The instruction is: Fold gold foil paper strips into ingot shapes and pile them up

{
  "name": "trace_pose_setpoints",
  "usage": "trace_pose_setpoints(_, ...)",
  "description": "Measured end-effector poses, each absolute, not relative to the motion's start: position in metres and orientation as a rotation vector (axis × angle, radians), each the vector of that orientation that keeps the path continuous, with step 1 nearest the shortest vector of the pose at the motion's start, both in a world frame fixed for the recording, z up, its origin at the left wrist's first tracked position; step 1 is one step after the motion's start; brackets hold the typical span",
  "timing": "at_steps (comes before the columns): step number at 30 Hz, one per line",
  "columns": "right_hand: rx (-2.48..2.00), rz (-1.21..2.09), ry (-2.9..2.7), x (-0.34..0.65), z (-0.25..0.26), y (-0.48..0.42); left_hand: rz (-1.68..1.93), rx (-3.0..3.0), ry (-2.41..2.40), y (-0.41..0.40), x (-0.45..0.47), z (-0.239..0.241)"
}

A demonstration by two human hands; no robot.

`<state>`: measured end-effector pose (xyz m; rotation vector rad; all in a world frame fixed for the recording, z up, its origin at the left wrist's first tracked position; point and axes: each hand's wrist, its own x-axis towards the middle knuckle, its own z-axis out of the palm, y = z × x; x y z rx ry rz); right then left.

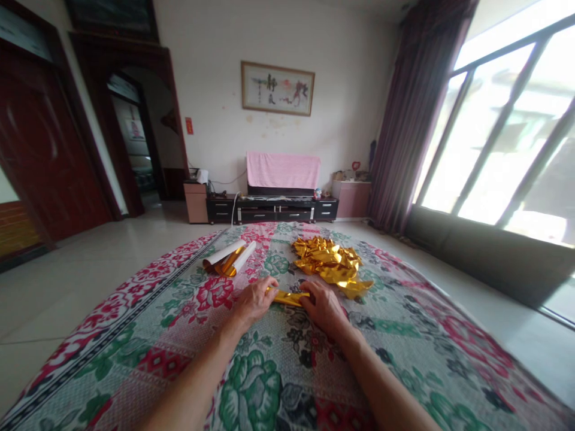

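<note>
A narrow folded strip of gold foil paper (288,297) lies low over the flowered cloth, stretched between my two hands. My left hand (258,299) is closed on its left end, thumb and fingers pinched together. At the right end, the fingers of my right hand (321,302) are curled over the foil. Just beyond my right hand sits a heap of folded gold foil pieces (330,260). Past my left hand lie curled sheets of foil paper (231,257), gold on one face and white on the other.
The flowered cloth (179,359) covers the rounded surface before me. Across the tiled floor (166,221) stands a low black cabinet (258,214), with a pink cloth (283,170) draped above it. A purple curtain (399,120) and large windows are on the right, doorways on the left.
</note>
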<state>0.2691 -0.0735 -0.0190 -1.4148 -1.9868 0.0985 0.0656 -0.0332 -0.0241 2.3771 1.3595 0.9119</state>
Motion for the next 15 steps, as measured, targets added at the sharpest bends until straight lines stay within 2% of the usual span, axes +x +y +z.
trace_pose_setpoints(15,-1.396,0.103,-2.037,0.2685,-0.0173,-0.0774,0.909,2.454,1.368,-0.0324,0.0622,-0.0302)
